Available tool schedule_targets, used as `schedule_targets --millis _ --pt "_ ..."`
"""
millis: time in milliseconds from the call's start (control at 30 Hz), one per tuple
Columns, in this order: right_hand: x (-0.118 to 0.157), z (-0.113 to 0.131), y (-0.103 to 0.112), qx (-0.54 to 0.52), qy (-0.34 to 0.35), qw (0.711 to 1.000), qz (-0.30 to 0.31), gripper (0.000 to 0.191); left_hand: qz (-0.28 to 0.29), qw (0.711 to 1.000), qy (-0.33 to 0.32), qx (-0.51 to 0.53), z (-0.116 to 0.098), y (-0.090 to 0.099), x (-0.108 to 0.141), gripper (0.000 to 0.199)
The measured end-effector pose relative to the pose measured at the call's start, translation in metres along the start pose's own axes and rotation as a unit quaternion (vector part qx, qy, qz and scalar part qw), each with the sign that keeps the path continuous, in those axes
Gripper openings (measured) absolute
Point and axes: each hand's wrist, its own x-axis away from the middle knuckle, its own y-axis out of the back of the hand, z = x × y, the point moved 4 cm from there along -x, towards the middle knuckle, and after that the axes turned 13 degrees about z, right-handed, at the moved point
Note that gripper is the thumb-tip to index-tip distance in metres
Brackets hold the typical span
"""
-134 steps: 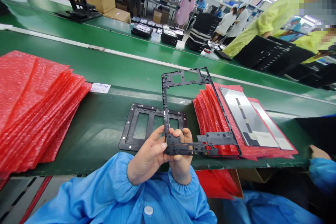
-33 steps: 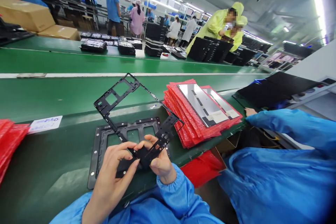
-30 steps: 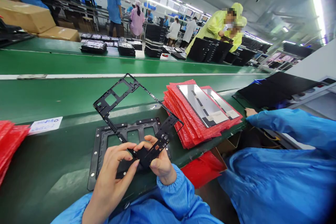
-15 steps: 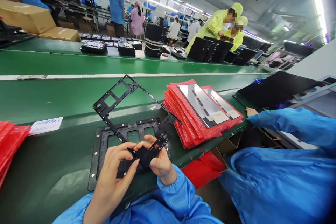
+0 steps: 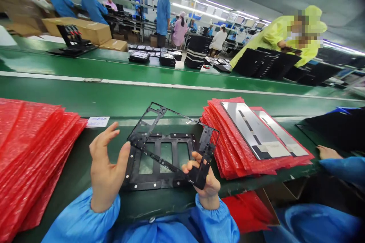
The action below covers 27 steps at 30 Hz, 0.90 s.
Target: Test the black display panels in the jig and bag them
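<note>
- So from the head cam, the black frame (image 5: 163,162) is up in the air over a dark plate (image 5: 146,186) with three windows, which lies on the green bench (image 5: 76,167).
- Its long axis runs on a slant, upper left down to lower right. The narrow end with the cutouts points up and left, away from the person; the chunkier end with the flat black bits points down and right, back toward them.
- Right hand (image 5: 210,188) has that chunky end pinched between thumb and fingers, right at the near corner. Pretty much all the grip I can see is there.
- Left hand (image 5: 107,167) is spread wide, thumb well away from the fingers. The thumb tip is right by the frame's left corner, and honestly I can't tell if they're touching.
- Over on the left there's a fat pile of red bubble bags (image 5: 34,152), with a little white label (image 5: 98,122) just past its corner.
- On the right, another red stack (image 5: 218,148) with two silvery panels (image 5: 248,129) on top, and past that a co-worker's hand (image 5: 327,152) on the bench edge.
</note>
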Motion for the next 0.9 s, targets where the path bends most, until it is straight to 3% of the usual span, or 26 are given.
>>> schedule_targets --millis 233,333,500,667,900 --pt "0.017 -0.001 0.027 -0.016 0.029 0.999 0.004 0.056 0.027 0.993 0.078 0.080 0.021 -0.002 -0.003 0.039" --pt "0.022 -0.003 0.035 -0.010 0.032 0.999 0.012 0.062 0.024 0.991 0.079 0.103 0.019 -0.004 0.000 0.038" --pt "0.025 -0.004 0.041 0.030 0.026 0.999 -0.024 0.063 0.033 0.990 0.074 0.117 0.012 -0.004 0.001 0.038" --pt "0.023 -0.002 0.041 0.026 0.040 0.999 0.005 0.060 0.042 0.988 0.076 0.128 0.010 -0.004 0.004 0.038" --pt "0.026 -0.004 0.047 0.042 0.032 0.999 -0.006 0.060 0.045 0.988 0.068 0.134 0.010 -0.004 0.002 0.037"
